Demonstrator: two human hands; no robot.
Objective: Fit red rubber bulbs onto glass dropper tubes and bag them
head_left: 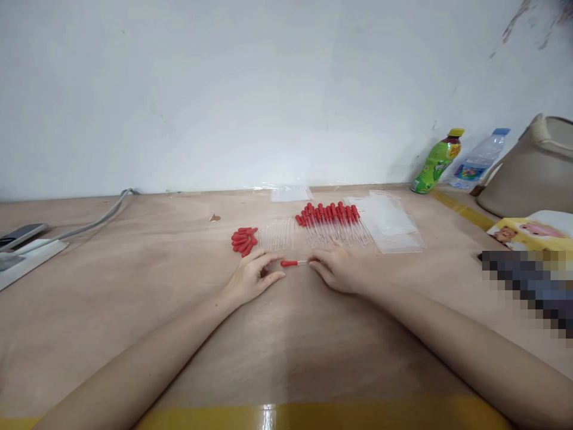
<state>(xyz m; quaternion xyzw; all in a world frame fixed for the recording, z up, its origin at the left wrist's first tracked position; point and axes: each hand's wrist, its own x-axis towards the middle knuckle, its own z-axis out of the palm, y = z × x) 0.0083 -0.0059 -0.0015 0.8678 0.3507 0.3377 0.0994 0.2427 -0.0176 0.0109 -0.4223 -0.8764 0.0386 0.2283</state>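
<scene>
A dropper with a red rubber bulb (pixel 289 263) lies level between my two hands. Its clear tube runs into the fingertips of my right hand (pixel 336 269), which are closed on it and hide the tip. Just left of the bulb is my left hand (pixel 251 276), thumb and fingers apart, holding nothing. Loose red rubber bulbs (pixel 242 240) are heaped behind my left hand. Bare clear tubes (pixel 276 233) lie in a row beside them. Behind my right hand, several assembled droppers (pixel 330 214) lie side by side, red ends away from me.
Clear plastic bags (pixel 396 224) lie right of the droppers. A green drink bottle (pixel 437 161), a water bottle (pixel 481 158) and a beige bag (pixel 528 173) stand at the back right. A grey cable (pixel 105 216) and a phone-like device (pixel 24 235) are on the left.
</scene>
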